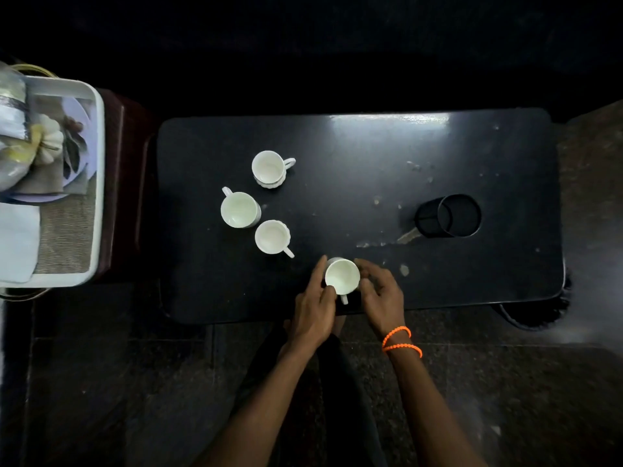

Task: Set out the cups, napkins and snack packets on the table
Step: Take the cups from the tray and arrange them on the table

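Note:
Several white cups stand upright on the black table [371, 156]. One cup [268, 168] is farthest back, a second cup [238, 209] sits left of it, a third cup [272, 236] is nearer me. At the front edge my left hand [315, 306] and my right hand [381, 293] close around a fourth cup [342, 275], its handle pointing towards me. A white tray [97, 183] at the left holds a white napkin [17, 241], a woven mat and silvery packets [13, 129].
A black mesh holder [450, 215] lies on its side on the right half of the table. The table top has scuffed pale patches. The tray rests on a dark red stand to the left. Dark stone floor lies below me.

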The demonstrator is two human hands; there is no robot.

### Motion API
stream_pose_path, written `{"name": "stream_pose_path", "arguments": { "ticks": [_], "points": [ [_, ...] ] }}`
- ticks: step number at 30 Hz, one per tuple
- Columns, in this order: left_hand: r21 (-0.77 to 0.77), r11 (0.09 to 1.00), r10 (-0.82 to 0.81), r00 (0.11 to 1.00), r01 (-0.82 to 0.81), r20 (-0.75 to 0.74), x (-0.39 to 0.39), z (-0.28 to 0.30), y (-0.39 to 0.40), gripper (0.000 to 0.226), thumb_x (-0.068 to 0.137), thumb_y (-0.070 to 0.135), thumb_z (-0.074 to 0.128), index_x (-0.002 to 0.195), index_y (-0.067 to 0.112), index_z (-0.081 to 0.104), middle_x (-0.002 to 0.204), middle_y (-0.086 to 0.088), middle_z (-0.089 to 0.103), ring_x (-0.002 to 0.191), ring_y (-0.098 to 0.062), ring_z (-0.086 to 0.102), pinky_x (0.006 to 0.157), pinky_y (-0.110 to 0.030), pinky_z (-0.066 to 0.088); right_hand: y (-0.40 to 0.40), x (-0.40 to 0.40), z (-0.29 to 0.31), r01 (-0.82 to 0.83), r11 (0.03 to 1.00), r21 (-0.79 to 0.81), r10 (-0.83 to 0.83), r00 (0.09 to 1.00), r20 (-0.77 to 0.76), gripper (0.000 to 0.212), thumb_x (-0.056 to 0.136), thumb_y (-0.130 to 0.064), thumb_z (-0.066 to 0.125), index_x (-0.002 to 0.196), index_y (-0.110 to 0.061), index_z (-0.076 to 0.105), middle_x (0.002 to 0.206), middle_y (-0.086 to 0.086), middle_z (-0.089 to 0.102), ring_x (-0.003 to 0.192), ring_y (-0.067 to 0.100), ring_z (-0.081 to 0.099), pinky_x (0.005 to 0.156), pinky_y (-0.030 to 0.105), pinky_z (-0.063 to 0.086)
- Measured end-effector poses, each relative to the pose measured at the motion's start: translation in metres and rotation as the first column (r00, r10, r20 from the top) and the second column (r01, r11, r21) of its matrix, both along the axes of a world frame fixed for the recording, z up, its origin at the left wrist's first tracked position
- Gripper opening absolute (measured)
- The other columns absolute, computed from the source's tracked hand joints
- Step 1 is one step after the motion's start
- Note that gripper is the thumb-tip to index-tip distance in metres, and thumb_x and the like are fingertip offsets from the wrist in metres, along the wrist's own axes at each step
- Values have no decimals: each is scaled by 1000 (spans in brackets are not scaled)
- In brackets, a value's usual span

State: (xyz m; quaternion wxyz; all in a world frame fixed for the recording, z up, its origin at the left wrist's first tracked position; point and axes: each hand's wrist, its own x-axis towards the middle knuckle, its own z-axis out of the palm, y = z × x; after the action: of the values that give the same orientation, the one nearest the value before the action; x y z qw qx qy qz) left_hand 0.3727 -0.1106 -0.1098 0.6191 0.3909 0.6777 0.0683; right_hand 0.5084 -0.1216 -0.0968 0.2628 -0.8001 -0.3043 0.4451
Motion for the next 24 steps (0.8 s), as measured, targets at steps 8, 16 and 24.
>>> {"name": "stream_pose_path", "arguments": {
  "ticks": [8, 16, 24],
  "points": [
    [238, 768, 635, 757, -595, -154, -46, 13, 34, 26, 100, 35, 49, 117, 19, 61, 97, -10, 74, 96, -33, 70, 91, -52, 57, 64, -46, 18, -218, 960, 176, 199, 973, 116, 41, 88, -2, 56, 125, -12, 72, 109, 11, 64, 89, -7, 54, 85, -3, 34],
    [-214, 540, 841, 532, -814, 99, -64, 14, 83, 47, 107, 50, 44, 130, 18, 70, 130, -15, 72, 122, -28, 68, 98, -39, 57, 100, -105, -5, -309, 951, -22, 309, 951, -21, 42, 98, -17, 51, 138, -24, 62, 126, 14, 59, 119, 27, 58, 96, 26, 41],
    [-45, 627, 779, 626, -778, 32, -75, 22, 68, 33, 90, 45, 59, 107, 29, 81, 114, 2, 80, 114, -23, 73, 102, -51, 58, 71, -124, -2, -47, 998, -47, 36, 977, -210, 42, 85, -21, 48, 121, -23, 71, 120, 11, 69, 115, 26, 66, 103, 48, 52]
  ]
}}
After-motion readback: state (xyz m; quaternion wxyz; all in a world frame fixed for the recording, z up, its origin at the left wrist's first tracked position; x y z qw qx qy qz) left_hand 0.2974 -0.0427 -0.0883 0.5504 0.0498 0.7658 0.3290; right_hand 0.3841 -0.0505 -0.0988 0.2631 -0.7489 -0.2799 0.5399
